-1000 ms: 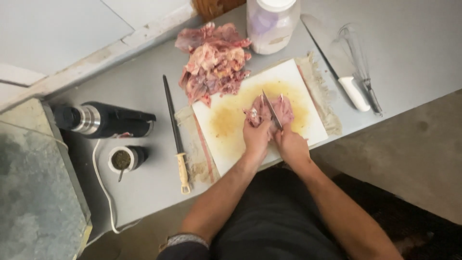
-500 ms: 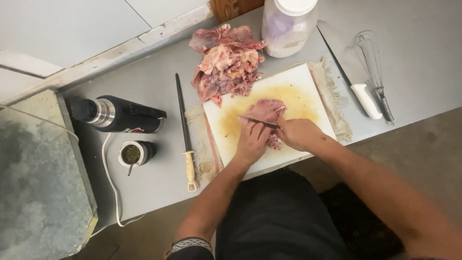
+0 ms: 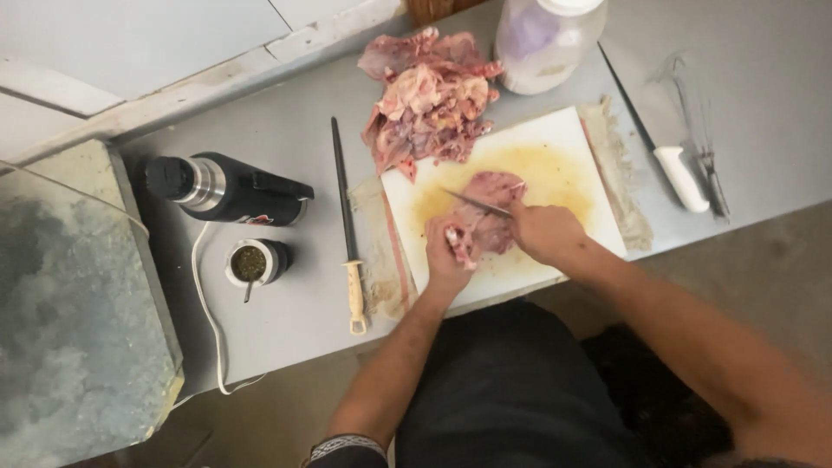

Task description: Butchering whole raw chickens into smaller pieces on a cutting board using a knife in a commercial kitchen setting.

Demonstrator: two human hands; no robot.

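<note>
Gripping the knife [image 3: 477, 204] tight in the right hand [image 3: 542, 234], left hand [image 3: 446, 256] pinching the meat [image 3: 485, 217] down so it won't slide on the board [image 3: 555, 147].

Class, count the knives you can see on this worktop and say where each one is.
2. A small knife is in the right hand, over the meat; a white-handled knife lies right of the cutting board. None seems hidden.

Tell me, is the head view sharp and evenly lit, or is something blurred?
Head view: soft, even light, no hard shadows; the cutting board is clear, the whisk at the right edge is smeared, and the knife in the right hand is slightly blurred.
</note>
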